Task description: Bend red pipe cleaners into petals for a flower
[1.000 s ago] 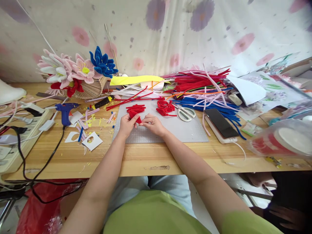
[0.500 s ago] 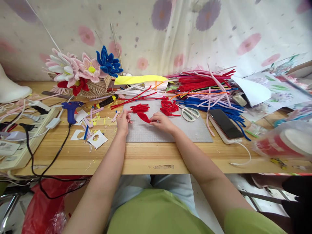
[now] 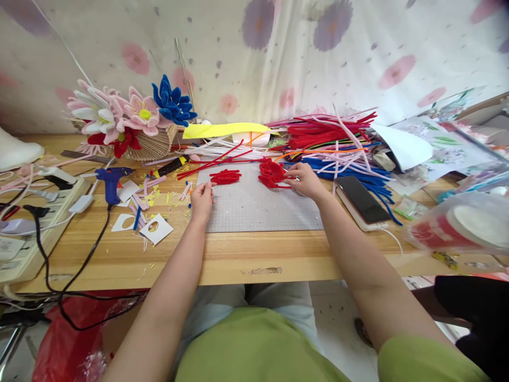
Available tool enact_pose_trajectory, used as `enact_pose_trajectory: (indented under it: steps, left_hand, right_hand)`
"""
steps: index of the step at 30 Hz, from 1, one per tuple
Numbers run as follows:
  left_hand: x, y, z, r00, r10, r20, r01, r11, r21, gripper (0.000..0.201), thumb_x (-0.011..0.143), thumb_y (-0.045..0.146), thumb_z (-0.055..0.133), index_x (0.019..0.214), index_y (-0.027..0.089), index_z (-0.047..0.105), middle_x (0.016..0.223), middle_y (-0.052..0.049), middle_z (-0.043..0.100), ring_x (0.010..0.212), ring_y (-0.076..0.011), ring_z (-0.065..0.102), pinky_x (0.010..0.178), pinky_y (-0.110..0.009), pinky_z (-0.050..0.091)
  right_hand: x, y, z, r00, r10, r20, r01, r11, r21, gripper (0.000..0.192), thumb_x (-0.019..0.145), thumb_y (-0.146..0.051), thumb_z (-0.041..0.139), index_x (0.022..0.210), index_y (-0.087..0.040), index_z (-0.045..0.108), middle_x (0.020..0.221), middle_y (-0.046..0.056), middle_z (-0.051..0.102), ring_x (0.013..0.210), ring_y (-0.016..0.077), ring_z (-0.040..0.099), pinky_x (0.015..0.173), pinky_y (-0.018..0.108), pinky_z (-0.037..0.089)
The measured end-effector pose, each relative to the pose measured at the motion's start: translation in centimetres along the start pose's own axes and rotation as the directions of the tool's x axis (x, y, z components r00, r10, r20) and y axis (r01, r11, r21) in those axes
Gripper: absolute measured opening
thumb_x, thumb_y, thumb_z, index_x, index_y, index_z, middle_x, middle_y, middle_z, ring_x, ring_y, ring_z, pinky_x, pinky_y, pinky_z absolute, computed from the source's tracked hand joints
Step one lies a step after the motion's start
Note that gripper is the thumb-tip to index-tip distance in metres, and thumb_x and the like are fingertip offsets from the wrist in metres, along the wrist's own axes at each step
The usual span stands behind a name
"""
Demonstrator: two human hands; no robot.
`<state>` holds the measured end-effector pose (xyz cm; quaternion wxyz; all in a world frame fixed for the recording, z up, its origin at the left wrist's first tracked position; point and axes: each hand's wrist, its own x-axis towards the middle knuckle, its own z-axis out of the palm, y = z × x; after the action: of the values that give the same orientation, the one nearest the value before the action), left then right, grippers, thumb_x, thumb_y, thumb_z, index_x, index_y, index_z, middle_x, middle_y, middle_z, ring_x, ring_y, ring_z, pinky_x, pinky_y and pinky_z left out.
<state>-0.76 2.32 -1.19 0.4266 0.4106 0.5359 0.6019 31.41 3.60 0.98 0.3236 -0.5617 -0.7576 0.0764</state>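
Note:
My right hand is over the scissors, its fingers closed on them; only a small pale bit shows and the handles are hidden under the hand. Just left of these fingertips lies a pile of red fuzzy petals, bent from pipe cleaners. My left hand rests at the left edge of the grey cutting mat, thumb and fingers pressed together. Whatever they may hold is too small to make out. Beside its fingertips is a small bundle of short red pipe-cleaner pieces.
Behind the mat lie bundled pipe cleaners in red and blue. A phone on a white power bank is to the right. At left are a blue glue gun, cut white cards, a power strip and fuzzy flowers.
My right hand has moved right and away from the mat's middle, leaving the red leaf-shaped petal at the pile, and now covers the scissors. My left hand has barely moved.

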Motion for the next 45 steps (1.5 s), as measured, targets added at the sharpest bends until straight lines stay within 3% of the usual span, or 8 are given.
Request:
enact_pose_trajectory:
  steps: [10,14,18,23,26,29,35,45]
  left_hand:
    - [-0.6,0.0,0.1,0.999,0.034,0.029,-0.037,0.992,0.124,0.020,0.077,0.033,0.058,0.072,0.016,0.067,0.052,0.005,0.044,0.037,-0.0044,0.037,0.036,-0.017,0.031]
    - [-0.5,-0.1,0.1,0.998,0.046,0.037,-0.051,0.988,0.147,0.021,0.077,0.034,0.059,0.072,0.016,0.067,0.052,0.005,0.044,0.037,-0.0045,0.037,0.035,-0.017,0.031]
    - [-0.5,-0.1,0.1,0.998,0.052,0.044,-0.058,0.989,0.139,0.021,0.076,0.035,0.060,0.071,0.016,0.067,0.051,0.005,0.043,0.039,-0.0050,0.038,0.036,-0.017,0.033]
    - [-0.3,-0.3,0.2,0.998,0.044,0.051,-0.051,0.989,0.139,0.022,0.077,0.037,0.059,0.073,0.017,0.067,0.050,0.006,0.043,0.037,-0.0052,0.037,0.036,-0.018,0.031]
    - [-0.1,-0.5,0.1,0.997,0.054,0.060,-0.061,0.989,0.136,0.022,0.077,0.037,0.058,0.074,0.017,0.067,0.051,0.006,0.044,0.037,-0.0055,0.037,0.036,-0.019,0.031]
    - [0.0,-0.6,0.0,0.997,0.045,0.061,-0.053,0.991,0.126,0.022,0.077,0.037,0.058,0.073,0.017,0.067,0.052,0.005,0.044,0.038,-0.0056,0.038,0.037,-0.019,0.032]
    - [-0.3,-0.3,-0.1,0.999,0.030,0.039,-0.034,0.994,0.105,0.021,0.077,0.037,0.059,0.073,0.017,0.067,0.052,0.005,0.044,0.038,-0.0057,0.037,0.037,-0.019,0.032]
    - [0.2,-0.5,-0.3,0.998,0.059,-0.025,-0.056,0.989,0.136,0.016,0.076,0.033,0.059,0.077,0.018,0.067,0.055,0.004,0.049,0.045,-0.0075,0.040,0.041,-0.019,0.032]
  right_hand:
    - [-0.2,0.4,2.9,0.976,-0.050,0.214,0.083,0.985,-0.150,0.020,0.072,-0.033,0.067,0.083,-0.019,0.074,0.088,0.008,0.070,0.088,0.0232,0.057,0.083,0.038,0.037]
    - [-0.2,0.1,3.0,0.982,-0.036,0.187,0.058,0.992,-0.109,0.014,0.073,-0.026,0.064,0.078,-0.019,0.074,0.084,0.007,0.072,0.087,0.0224,0.059,0.084,0.037,0.038]
    - [0.3,-1.7,2.9,0.991,0.102,0.089,-0.112,0.987,0.116,0.013,0.070,-0.029,0.064,0.075,-0.021,0.074,0.082,0.005,0.072,0.082,0.0206,0.060,0.081,0.035,0.041]
    - [2.5,-4.6,4.3,0.904,0.414,0.104,-0.388,0.694,0.607,0.028,0.065,-0.035,0.066,0.083,-0.014,0.072,0.080,0.006,0.069,0.070,0.0154,0.060,0.067,0.029,0.045]
    - [3.9,-6.0,6.4,0.849,0.512,0.132,-0.471,0.619,0.629,0.029,0.063,-0.034,0.067,0.081,-0.012,0.071,0.075,0.005,0.067,0.063,0.0132,0.056,0.061,0.026,0.042]
    - [5.0,-6.9,8.3,0.822,0.555,0.128,-0.538,0.683,0.493,0.028,0.063,-0.035,0.066,0.079,-0.013,0.071,0.072,0.004,0.066,0.064,0.0140,0.056,0.061,0.026,0.040]
    - [5.4,-7.3,10.2,0.842,0.537,0.046,-0.535,0.821,0.200,0.023,0.070,-0.037,0.061,0.077,-0.017,0.071,0.071,0.003,0.066,0.069,0.0170,0.058,0.065,0.028,0.041]
    - [4.1,-6.3,7.5,0.884,0.460,0.084,-0.467,0.876,0.120,0.031,0.071,-0.040,0.065,0.089,-0.016,0.071,0.091,0.008,0.071,0.082,0.0205,0.063,0.073,0.029,0.044]
